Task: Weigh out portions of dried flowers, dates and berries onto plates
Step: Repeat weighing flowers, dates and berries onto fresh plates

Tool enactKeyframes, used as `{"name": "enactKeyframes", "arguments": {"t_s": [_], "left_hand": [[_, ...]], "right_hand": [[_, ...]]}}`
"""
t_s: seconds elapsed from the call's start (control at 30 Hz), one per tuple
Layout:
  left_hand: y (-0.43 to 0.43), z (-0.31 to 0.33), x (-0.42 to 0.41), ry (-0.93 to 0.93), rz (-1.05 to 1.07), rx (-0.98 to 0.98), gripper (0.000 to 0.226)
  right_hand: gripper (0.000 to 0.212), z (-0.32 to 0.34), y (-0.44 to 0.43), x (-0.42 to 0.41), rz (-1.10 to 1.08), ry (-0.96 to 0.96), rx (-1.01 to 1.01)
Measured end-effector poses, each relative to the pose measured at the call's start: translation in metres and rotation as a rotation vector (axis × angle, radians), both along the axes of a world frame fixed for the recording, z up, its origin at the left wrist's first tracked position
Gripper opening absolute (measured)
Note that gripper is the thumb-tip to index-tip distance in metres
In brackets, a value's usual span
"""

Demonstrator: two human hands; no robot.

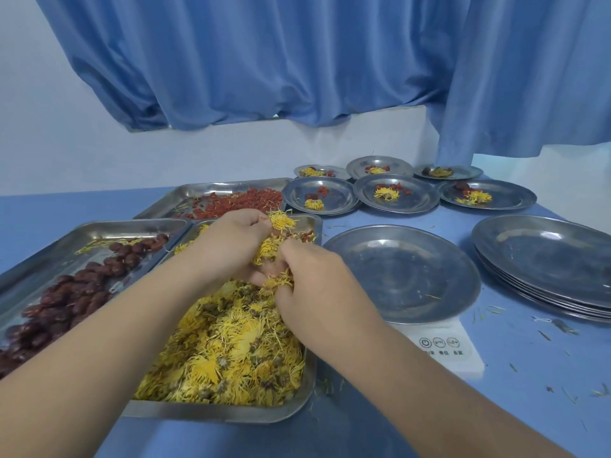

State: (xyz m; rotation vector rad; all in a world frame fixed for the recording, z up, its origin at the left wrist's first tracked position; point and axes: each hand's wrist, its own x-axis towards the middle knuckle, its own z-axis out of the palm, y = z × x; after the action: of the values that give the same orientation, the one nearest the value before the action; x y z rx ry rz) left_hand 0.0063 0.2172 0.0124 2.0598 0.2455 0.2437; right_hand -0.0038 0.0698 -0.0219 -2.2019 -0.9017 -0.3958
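Scale labels 单位, 去皮 (both blurry)

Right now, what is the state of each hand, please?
Left hand: closed, pinching a tuft of dried flowers.
Right hand: closed, gripping more dried flowers.

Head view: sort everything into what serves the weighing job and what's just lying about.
Job: left hand, right hand, dried flowers, dates, berries, scale, plate on it, plate stack, six filled plates.
Lying about: curtain, stray petals on the table.

A plain food-portioning room: steel trays, scale and stacked plates on a blue-covered table
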Motion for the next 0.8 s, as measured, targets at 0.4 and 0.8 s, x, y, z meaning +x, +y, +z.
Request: {"name": "enactKeyframes", "arguments": {"t_s": [0.4,0.8], "left_hand": [[-0.011,0.001,0.014,-0.199,-0.065,0.527,0.024],[-0.095,-0.027,0.063,-0.189,-0.395,0.833,0.024]], "right_hand": [[0.018,0.002,-0.053,-0.001,0.346,-0.075,-0.143],[0.016,-0.005,-0.145,0.058,-0.169,0.022,0.248]]}}
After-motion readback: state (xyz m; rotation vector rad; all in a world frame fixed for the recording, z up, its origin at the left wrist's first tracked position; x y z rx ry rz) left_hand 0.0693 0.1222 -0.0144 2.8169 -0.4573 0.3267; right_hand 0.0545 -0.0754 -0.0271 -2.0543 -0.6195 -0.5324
